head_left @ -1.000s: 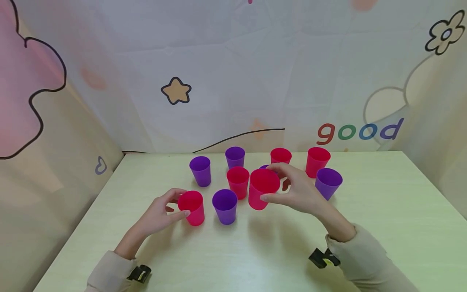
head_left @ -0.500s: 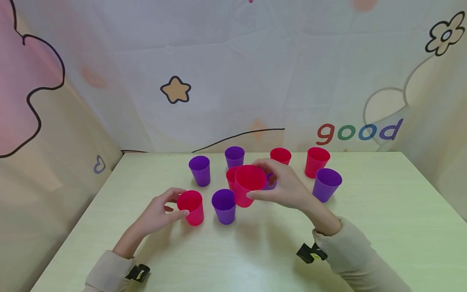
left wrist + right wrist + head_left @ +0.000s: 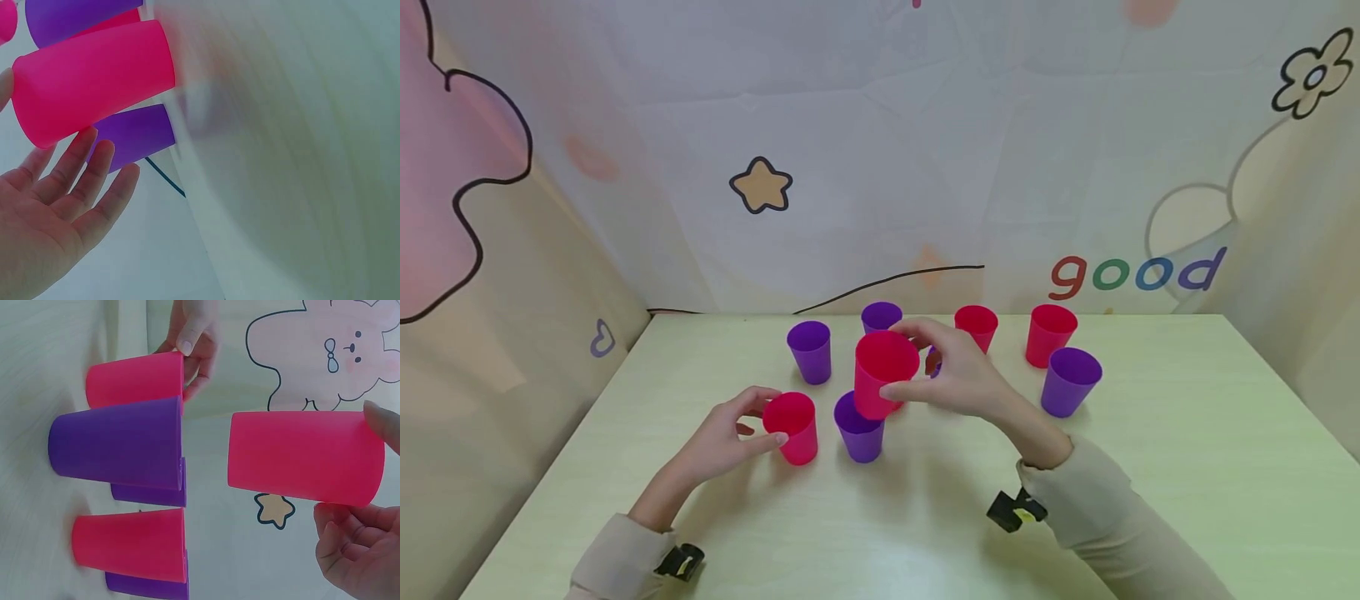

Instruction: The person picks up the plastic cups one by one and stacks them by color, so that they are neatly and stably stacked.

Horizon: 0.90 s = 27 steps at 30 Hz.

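Doing this well is probably calling for a light rim pinch, base clearing the front purple cup [image 3: 862,443]. The right hand [image 3: 958,375] is gripping the raised red cup [image 3: 878,377] between thumb and fingers, above the desk [image 3: 850,533] and in front of its back edge; the left hand [image 3: 726,438] is loosely holding the standing red cup [image 3: 799,437] by its rim, nearer the desk's left edge.

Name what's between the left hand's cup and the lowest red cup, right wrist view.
In the right wrist view, a purple cup, another partly behind it, stands between the red cup at the left hand and the lowest red cup.
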### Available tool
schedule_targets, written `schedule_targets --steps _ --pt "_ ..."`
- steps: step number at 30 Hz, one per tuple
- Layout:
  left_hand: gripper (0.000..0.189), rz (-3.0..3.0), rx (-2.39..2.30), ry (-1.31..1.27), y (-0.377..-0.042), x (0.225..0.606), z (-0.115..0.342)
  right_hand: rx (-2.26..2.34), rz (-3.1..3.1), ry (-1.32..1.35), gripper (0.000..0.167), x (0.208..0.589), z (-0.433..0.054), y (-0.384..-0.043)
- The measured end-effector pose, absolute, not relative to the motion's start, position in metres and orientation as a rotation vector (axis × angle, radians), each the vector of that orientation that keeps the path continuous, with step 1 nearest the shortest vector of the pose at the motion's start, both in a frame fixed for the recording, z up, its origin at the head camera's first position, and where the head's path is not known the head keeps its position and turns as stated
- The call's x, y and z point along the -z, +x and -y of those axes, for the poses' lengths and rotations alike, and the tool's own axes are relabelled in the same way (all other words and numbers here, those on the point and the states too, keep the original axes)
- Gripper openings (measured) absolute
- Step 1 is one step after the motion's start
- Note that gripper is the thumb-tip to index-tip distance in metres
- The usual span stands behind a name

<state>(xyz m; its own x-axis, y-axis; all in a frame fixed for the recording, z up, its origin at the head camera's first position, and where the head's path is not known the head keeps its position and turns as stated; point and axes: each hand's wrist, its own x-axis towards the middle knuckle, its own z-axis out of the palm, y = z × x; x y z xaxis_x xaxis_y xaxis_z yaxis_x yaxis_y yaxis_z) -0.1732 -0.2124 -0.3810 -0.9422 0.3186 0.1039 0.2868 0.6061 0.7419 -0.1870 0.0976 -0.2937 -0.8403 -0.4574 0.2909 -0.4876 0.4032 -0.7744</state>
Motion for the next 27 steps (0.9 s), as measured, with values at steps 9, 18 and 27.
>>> schedule_targets --steps 9,18,27 --pt "0.049 -2.803 -1.246 0.545 -0.174 0.382 0.212 -1.583 2.576 0.884 0.061 0.287 -0.085 -0.192" --pt "0.051 -2.788 -1.276 0.51 -0.173 0.381 0.213 -1.639 2.583 0.874 0.062 0.289 -0.071 -0.198" --pt "0.05 -2.776 -1.308 0.528 -0.173 0.382 0.213 -1.656 2.601 0.883 0.065 0.29 -0.057 -0.201"
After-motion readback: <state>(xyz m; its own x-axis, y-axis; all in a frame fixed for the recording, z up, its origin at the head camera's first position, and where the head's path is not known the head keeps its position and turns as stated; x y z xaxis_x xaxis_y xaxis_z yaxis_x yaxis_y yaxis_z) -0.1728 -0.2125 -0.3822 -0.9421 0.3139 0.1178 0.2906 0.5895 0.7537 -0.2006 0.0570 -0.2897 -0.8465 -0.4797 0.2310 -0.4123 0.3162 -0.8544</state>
